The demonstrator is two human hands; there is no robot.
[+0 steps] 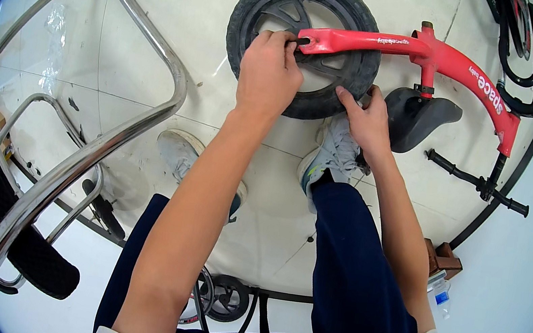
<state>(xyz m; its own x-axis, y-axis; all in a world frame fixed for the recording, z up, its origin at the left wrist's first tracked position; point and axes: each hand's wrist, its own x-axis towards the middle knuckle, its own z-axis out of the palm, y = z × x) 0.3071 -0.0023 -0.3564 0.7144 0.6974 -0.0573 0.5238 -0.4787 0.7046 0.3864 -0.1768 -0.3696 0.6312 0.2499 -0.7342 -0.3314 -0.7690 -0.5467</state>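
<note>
A red balance bike frame (461,68) lies on its side on the tiled floor, its dropout end over a black wheel (249,0) with a thick tyre and grey spokes. My left hand (269,75) is closed at the wheel's hub, pinching a small dark piece against the frame's end; its kind is partly hidden by my fingers. My right hand (371,123) grips the tyre at its near right side, thumb on top. Beside that hand is the dark grey saddle (419,120), fixed to the frame. A black handlebar (479,179) is at the frame's far right end.
A chrome tube chair frame (179,86) with a black pad (41,264) stands to the left. My shoes (337,149) are just below the wheel. More bike parts (523,59) lie at the upper right. A brown block (445,261) and a plastic bottle (442,297) are at the right.
</note>
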